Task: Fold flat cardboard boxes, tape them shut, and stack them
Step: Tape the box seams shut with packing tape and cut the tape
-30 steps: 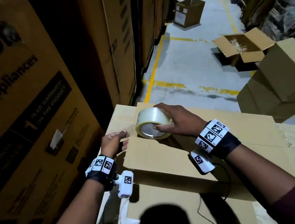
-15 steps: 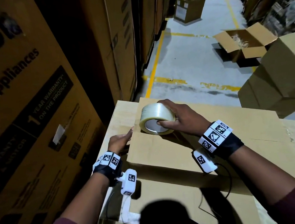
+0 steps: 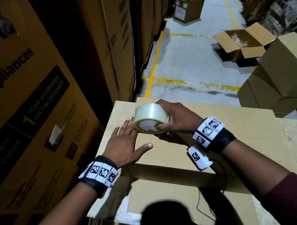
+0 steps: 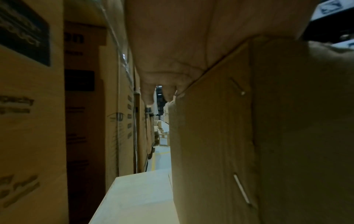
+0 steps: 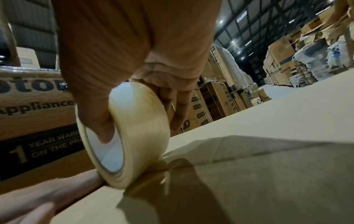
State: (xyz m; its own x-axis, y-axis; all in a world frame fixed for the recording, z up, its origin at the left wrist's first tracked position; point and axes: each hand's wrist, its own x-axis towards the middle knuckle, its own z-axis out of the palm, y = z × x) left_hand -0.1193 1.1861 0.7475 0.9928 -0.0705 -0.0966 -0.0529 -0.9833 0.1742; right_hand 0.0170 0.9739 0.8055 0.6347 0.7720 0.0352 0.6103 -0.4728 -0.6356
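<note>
Pressing flat on the box (image 3: 167, 152), the left hand (image 3: 123, 144) is spread, fingers straight, with the fingertips reaching the far left edge just beside the tape roll (image 3: 151, 118). That roll is held on edge by the right hand (image 3: 178, 122), the thumb hooked into the core and the fingers curled over the rim, so that its tread touches the top of the box near the far left corner. In the right wrist view a glossy strip appears to be laid behind the roll, though its extent cannot be told.

Several faults can be foreseen. If the roll is tilted off its line, the strip is likely to be laid crooked and the seam missed. If the flat hand is lifted too soon, the flaps may spring up and a wrinkle or bubble be trapped. Fingertips kept so close to the roll could be caught under the sticky film. The box lies near the left edge of the table (image 3: 118, 112), so a hard push could slide it off.

At far left, tall printed cartons (image 3: 23, 108) are stacked close beside the table, and elbow room on that side is cramped. Ahead, across the yellow floor line (image 3: 154, 63), an open box (image 3: 243, 44) stands on the floor. At right, closed boxes (image 3: 283, 71) are piled, well apart from the work.
</note>
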